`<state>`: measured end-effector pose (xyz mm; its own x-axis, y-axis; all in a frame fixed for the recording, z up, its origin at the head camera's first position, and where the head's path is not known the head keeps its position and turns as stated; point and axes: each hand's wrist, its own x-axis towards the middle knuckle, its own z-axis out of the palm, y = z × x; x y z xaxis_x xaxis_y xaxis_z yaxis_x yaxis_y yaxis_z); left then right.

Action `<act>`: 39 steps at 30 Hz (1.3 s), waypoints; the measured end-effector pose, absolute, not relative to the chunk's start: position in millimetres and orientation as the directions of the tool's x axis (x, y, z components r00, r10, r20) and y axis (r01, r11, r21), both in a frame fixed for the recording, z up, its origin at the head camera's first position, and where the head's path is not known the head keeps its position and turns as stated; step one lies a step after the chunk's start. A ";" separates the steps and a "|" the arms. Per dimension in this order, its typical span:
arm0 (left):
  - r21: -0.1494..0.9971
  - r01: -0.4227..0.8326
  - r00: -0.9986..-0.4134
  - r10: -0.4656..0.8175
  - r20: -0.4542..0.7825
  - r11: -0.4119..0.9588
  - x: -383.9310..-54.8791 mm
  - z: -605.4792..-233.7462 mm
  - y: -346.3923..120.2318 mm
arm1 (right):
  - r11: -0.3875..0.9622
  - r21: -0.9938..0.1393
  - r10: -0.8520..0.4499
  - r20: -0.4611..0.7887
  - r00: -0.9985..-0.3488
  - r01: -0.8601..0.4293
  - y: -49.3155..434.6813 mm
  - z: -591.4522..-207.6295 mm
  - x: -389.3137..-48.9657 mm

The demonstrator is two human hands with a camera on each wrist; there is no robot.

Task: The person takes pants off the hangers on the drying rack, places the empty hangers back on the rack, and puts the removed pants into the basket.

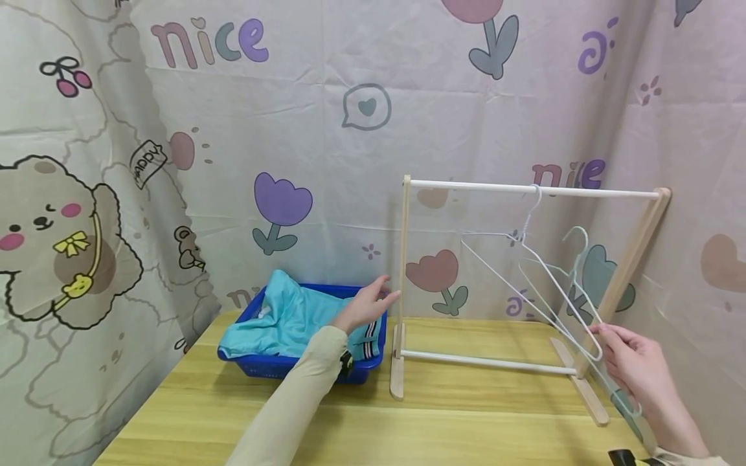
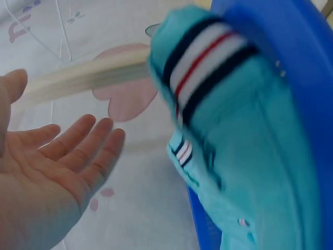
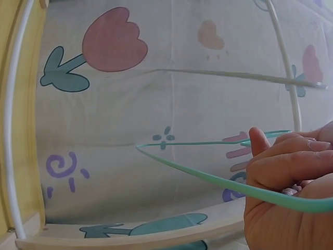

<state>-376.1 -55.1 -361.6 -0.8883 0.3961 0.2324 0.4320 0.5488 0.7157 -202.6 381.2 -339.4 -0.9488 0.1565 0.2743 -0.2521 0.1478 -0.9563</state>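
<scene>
My left hand (image 1: 362,307) reaches over the right end of a blue basket (image 1: 280,369), palm up in the left wrist view, with its fingers spread and holding nothing. Inside the basket lies a crumpled turquoise garment (image 1: 303,317); its striped trim (image 2: 205,65) stands close beside that hand. At the right, my right hand (image 1: 638,362) pinches the lower corner of a white wire clothes hanger (image 1: 495,270), whose hook overlaps the rack's top bar. A pale green clothes hanger (image 3: 208,178) also passes through the right hand's grip, its hook standing below the bar.
A small wooden rack with a white top bar (image 1: 466,186) and white lower bar (image 1: 489,362) stands on the wood-grain table (image 1: 396,433). Its left post (image 1: 404,259) rises just right of the basket. Printed curtains (image 1: 326,155) hang behind and at both sides.
</scene>
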 end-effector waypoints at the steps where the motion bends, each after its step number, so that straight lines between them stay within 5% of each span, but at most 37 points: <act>1: 0.717 0.437 -0.885 0.401 0.235 0.544 -376.2 -362.3 -51.8 | 0.143 -0.957 0.156 0.274 -0.949 -0.253 381.4 -337.7 -202.9; 15: 0.761 0.412 -0.893 0.388 0.228 0.502 -376.0 -371.3 -25.0 | 0.113 -0.956 0.148 0.287 -0.946 -0.272 383.2 -322.2 -202.3; 39: 0.663 0.502 -0.858 0.419 0.298 0.556 -381.8 -378.5 -25.6 | 0.019 -0.934 0.141 0.357 -0.923 -0.358 384.4 -296.1 -201.2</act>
<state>-381.8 -25.6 -378.5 -0.8576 0.4189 0.2984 0.5020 0.5559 0.6625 -201.2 384.4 -296.1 -0.9234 0.1413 0.3569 -0.3580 0.0187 -0.9336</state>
